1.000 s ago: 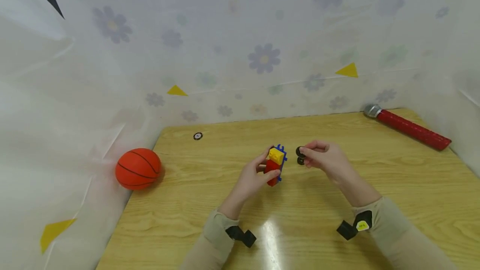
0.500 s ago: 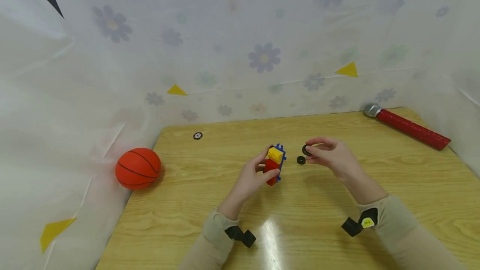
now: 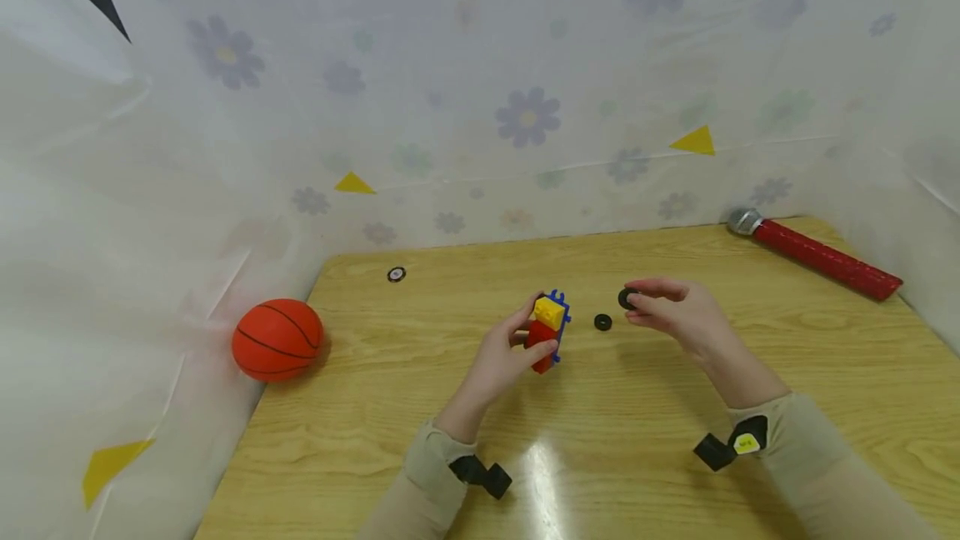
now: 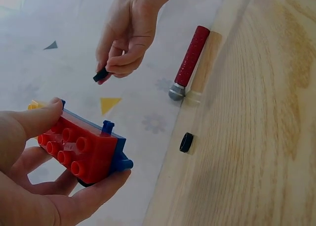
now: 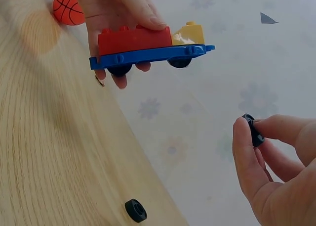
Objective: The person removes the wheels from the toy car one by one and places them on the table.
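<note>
My left hand [image 3: 491, 361] holds a toy block car [image 3: 542, 342] up over the table, thumb on its red brick and fingers round the other side. A yellow brick [image 5: 190, 34] sits at the car's front, on the same blue base [image 5: 148, 54]. Two black wheels show under the base in the right wrist view, while short blue pegs stick out bare on the near side. My right hand [image 3: 682, 317] pinches a loose black toy wheel [image 5: 253, 131] between thumb and fingers, apart from the car. Another black wheel [image 3: 603, 322] lies flat on the table between both hands.
An orange toy basketball [image 3: 277, 340] sits at the table's left edge. A red microphone [image 3: 817, 257] with a silver head lies at the back right. Near the back left is a small round black-and-white disc [image 3: 396, 274]. A flowered sheet [image 3: 450, 107] hangs behind the wooden table [image 3: 360, 440].
My right hand has moved to the right with its wheel, away from the car and past the wheel on the table. The left hand and the car stay nearly still.
</note>
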`<state>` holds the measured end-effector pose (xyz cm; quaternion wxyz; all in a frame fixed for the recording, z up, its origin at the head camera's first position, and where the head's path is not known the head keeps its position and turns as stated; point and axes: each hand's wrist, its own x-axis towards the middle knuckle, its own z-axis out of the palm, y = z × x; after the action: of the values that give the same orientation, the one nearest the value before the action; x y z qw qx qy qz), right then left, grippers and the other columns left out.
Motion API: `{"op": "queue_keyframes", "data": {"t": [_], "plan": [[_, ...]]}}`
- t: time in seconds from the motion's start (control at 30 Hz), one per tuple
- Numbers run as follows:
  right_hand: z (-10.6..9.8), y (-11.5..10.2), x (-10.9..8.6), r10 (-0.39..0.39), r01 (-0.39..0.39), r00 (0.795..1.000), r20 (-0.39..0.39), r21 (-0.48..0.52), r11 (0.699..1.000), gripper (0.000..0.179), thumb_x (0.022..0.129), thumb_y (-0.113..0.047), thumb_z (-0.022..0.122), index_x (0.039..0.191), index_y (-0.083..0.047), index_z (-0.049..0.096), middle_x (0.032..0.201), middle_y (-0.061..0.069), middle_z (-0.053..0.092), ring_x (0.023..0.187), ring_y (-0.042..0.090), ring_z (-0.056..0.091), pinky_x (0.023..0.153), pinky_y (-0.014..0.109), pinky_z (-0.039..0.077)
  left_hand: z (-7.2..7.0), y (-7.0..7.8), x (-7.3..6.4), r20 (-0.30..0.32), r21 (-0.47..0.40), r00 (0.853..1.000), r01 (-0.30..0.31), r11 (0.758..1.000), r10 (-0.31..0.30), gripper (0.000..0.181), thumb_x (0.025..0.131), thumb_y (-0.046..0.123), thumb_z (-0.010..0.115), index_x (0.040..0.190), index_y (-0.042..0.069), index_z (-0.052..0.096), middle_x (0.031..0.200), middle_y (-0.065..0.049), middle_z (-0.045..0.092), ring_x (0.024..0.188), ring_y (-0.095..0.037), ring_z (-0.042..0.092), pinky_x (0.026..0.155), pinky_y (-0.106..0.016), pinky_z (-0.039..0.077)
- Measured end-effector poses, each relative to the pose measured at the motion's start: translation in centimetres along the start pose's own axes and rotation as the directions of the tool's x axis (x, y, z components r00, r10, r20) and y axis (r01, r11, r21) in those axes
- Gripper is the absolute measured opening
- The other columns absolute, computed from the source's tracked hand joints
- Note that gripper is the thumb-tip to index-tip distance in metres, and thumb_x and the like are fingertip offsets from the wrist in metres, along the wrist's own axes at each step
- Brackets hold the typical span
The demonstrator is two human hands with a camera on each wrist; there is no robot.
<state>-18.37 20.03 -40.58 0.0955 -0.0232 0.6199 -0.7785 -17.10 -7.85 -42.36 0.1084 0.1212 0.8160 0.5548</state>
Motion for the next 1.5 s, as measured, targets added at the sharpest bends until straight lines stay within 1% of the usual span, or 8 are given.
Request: {"op": "queue_keyframes", "data": {"t": [0.23,0.5,0.73,0.87,1.17,1.3,1.43,1.5], "plan": [[-1.0,0.3,0.1,0.027,-0.027,1.0,0.002,0.067,0.997,0.019,0.093,-0.001,0.065,0.101,-0.016,0.075,0.102,-0.002,0.069,0.085,0.013,0.073,0.08,0.025,0.059,0.1,-0.3,-0.1,-0.002,0.003,1.0,-0.003,1.0,0.003,0.07,0.093,0.028,0.07,0.154,0.033,0.036,0.129,-0.006,0.064,0.117,-0.03,0.06,0.095,-0.047,0.054],[-1.8,1.1,0.5,0.055,-0.053,0.998,-0.034,0.063,0.997,0.024,0.09,0.005,0.067,0.1,-0.015,0.075,0.112,0.006,0.052,0.087,0.012,0.074,0.082,0.024,0.058,0.0,-0.4,-0.1,-0.012,-0.013,1.0,0.014,1.0,-0.014,0.068,0.093,0.029,0.07,0.151,0.041,0.036,0.132,-0.005,0.062,0.119,-0.03,0.059,0.095,-0.047,0.055],[-2.8,1.7,0.9,0.072,-0.068,0.997,-0.028,0.133,0.989,0.028,0.091,0.008,0.064,0.094,-0.017,0.076,0.099,0.0,0.068,0.084,0.012,0.074,0.08,0.023,0.058,0.0,-0.4,-0.1,-0.006,-0.016,1.0,0.01,1.0,-0.01,0.069,0.093,0.029,0.07,0.152,0.04,0.035,0.134,-0.005,0.061,0.119,-0.03,0.059,0.094,-0.046,0.055],[-3.3,1.8,1.1,0.093,-0.088,0.995,-0.03,0.143,0.986,0.026,0.091,0.006,0.064,0.096,-0.017,0.075,0.097,0.0,0.071,0.084,0.013,0.074,0.08,0.023,0.058,0.0,-0.4,-0.2,-0.003,-0.021,1.0,0.007,1.0,-0.008,0.069,0.093,0.029,0.07,0.152,0.039,0.035,0.133,-0.005,0.061,0.119,-0.03,0.059,0.094,-0.045,0.055],[-4.4,2.6,1.6,0.134,-0.13,0.99,-0.052,0.062,0.99,0.024,0.092,0.003,0.066,0.111,-0.011,0.071,0.096,-0.002,0.072,0.087,0.012,0.074,0.086,0.026,0.057,0.0,-0.2,-0.2,-0.006,-0.024,1.0,-0.001,1.0,0.0,0.069,0.094,0.028,0.07,0.153,0.036,0.036,0.132,-0.005,0.062,0.117,-0.03,0.061,0.093,-0.045,0.056],[-4.8,2.8,1.8,0.155,-0.152,0.986,-0.062,0.052,0.987,0.034,0.092,0.003,0.065,0.125,-0.003,0.064,0.095,-0.004,0.072,0.089,0.012,0.074,0.088,0.026,0.057,0.0,-0.3,-0.1,-0.006,-0.024,1.0,0.001,1.0,-0.001,0.069,0.094,0.028,0.07,0.153,0.036,0.036,0.133,-0.005,0.061,0.118,-0.03,0.06,0.093,-0.045,0.056],[-5.1,3.0,2.1,0.154,-0.153,0.985,-0.072,0.019,0.988,0.049,0.093,0.004,0.063,0.139,0.008,0.048,0.095,-0.005,0.071,0.089,0.011,0.073,0.088,0.026,0.057,0.0,-0.3,0.0,-0.009,-0.03,1.0,0.009,1.0,-0.009,0.068,0.094,0.029,0.07,0.152,0.038,0.036,0.132,-0.005,0.062,0.118,-0.03,0.06,0.093,-0.045,0.056],[-5.2,3.2,2.2,0.156,-0.158,0.984,-0.085,-0.016,0.987,0.048,0.094,0.004,0.062,0.14,0.006,0.05,0.097,-0.004,0.069,0.089,0.011,0.073,0.089,0.027,0.056,0.0,-0.3,0.0,-0.01,-0.03,1.0,0.008,1.0,-0.008,0.068,0.093,0.029,0.07,0.152,0.038,0.036,0.131,-0.004,0.062,0.118,-0.03,0.06,0.093,-0.045,0.056]]}}
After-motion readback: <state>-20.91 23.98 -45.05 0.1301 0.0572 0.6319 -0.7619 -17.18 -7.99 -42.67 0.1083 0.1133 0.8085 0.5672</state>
